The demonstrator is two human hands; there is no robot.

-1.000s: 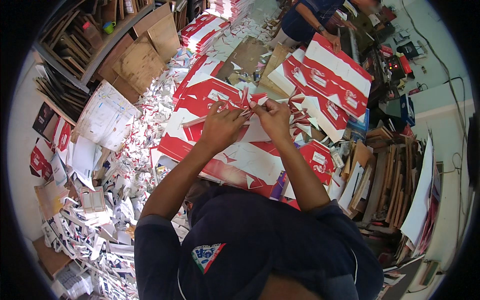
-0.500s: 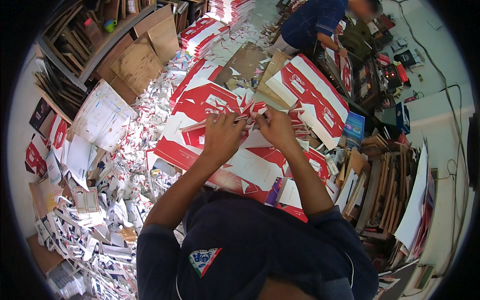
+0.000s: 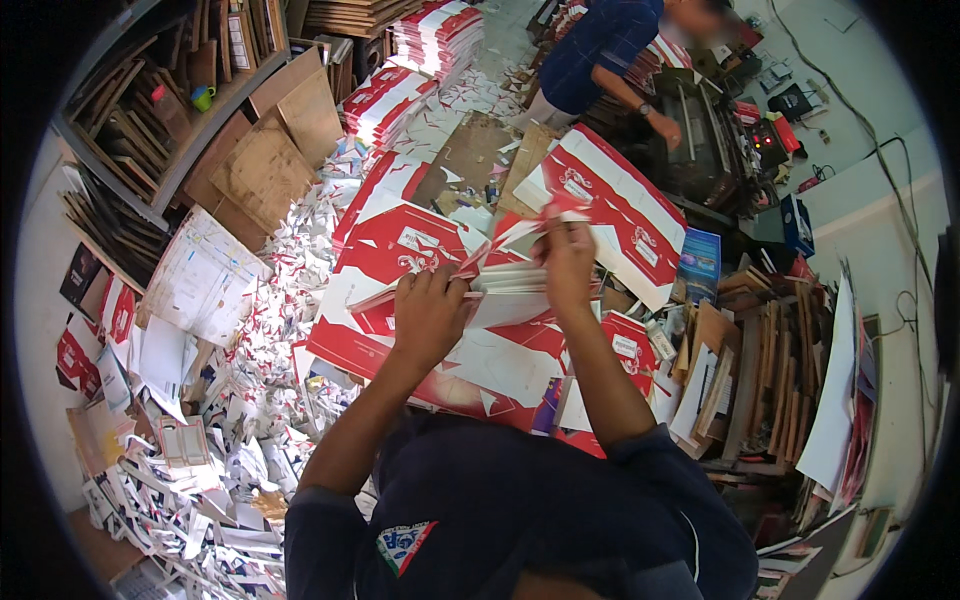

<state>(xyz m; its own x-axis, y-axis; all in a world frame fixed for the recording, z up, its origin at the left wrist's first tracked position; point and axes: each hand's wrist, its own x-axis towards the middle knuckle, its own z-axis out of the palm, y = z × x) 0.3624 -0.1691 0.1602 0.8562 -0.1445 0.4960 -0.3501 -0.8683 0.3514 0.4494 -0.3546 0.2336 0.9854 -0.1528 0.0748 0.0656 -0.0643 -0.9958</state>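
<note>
My left hand (image 3: pixel 430 318) is closed on the left part of a stack of red and white printed card sheets (image 3: pixel 512 290), whose white edges fan apart between my hands. Slightly farther away, my right hand (image 3: pixel 568 262) pinches red and white card scraps (image 3: pixel 562 212) raised above the stack; motion blurs them, and some of the fingertips are hidden. Below both hands lie more printed card sheets (image 3: pixel 375 250), spread over the work surface with loose white cut pieces. A larger pile of red and white sheets (image 3: pixel 615 215) sits just beyond my right hand.
Paper offcuts (image 3: pixel 270 330) cover the floor at the left. Wooden boards (image 3: pixel 265 170) lean below a shelf. Upright boards (image 3: pixel 750 380) crowd the right side. A co-worker in a dark blue shirt (image 3: pixel 600 50) stands at a machine (image 3: pixel 705 140) at the far right.
My right hand has moved up and right, lifting scraps away from my left hand, and the stack's white edges now show. The co-worker's hand has shifted beside the machine.
</note>
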